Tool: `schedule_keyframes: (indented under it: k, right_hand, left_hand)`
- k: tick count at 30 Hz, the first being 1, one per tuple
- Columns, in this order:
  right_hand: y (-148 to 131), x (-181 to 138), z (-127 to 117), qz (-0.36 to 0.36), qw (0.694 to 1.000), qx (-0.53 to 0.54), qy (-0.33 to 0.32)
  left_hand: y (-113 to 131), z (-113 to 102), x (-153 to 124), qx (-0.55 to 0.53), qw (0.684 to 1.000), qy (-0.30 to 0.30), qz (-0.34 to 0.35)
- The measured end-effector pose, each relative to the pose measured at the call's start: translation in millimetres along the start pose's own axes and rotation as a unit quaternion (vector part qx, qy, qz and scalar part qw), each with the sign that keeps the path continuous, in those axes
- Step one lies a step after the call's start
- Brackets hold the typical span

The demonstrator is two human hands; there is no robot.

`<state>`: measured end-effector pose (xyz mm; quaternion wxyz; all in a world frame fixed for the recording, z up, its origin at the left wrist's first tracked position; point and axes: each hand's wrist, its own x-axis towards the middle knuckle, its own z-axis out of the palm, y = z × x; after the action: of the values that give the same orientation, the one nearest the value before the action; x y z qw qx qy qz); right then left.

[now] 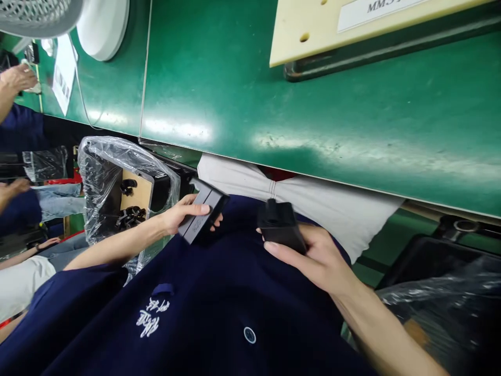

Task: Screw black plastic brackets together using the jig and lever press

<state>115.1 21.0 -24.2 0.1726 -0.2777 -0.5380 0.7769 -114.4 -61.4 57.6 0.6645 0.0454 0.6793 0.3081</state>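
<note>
My left hand (180,213) is closed around a dark grey rectangular block (201,216), held over my lap in front of my navy shirt. My right hand (313,256) grips a black plastic part (279,224) with a raised stub on top, thumb along its side. The two pieces are held a short way apart, below the edge of the green workbench (274,104).
A plastic-lined box (117,188) with black parts on a tan board stands at my left. A black bin with a plastic liner (442,292) is at my right. A cream plate (332,26) and a white fan base (104,23) rest on the bench. Other people's arms show at far left.
</note>
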Motion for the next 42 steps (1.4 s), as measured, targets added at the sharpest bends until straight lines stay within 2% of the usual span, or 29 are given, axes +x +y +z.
schedule_keyframes:
  k: [2,5,9,11,14,17,19,22,29,34,37,42]
  right_hand:
    - [1,14,5,-0.047,0.986,-0.159,-0.017]
    - [-2,33,16,-0.104,0.942,-0.313,-0.068]
    - [-10,44,31,-0.093,0.86,-0.485,-0.126]
    - [-16,45,35,-0.089,0.823,-0.535,-0.168]
    - [-25,45,36,-0.092,0.781,-0.573,-0.233]
    - [-31,47,34,-0.096,0.746,-0.603,-0.265]
    - [-33,50,33,-0.097,0.734,-0.615,-0.271]
    - [-35,54,31,-0.081,0.736,-0.614,-0.274]
    - [-31,53,27,-0.053,0.757,-0.59,-0.277]
    - [-24,50,25,-0.085,0.753,-0.581,-0.297]
    - [-20,49,26,-0.133,0.725,-0.602,-0.305]
    - [-17,52,32,-0.174,0.664,-0.662,-0.301]
  left_hand:
    - [-3,4,10,0.003,0.998,0.053,0.016]
    - [-11,11,15,0.011,0.997,0.073,0.015]
    - [-25,22,9,0.004,0.99,0.137,0.012]
    - [-30,27,7,-0.007,0.986,0.166,0.004]
    - [-34,30,6,-0.038,0.985,0.164,-0.04]
    - [-38,32,8,-0.072,0.98,0.166,-0.079]
    - [-42,34,9,-0.074,0.975,0.192,-0.084]
    - [-49,37,9,-0.05,0.972,0.222,-0.057]
    - [-59,38,8,0.042,0.971,0.234,0.032]
    - [-62,35,8,0.069,0.971,0.221,0.051]
    - [-61,37,9,0.043,0.971,0.232,0.029]
    - [-50,43,11,-0.032,0.966,0.248,-0.068]
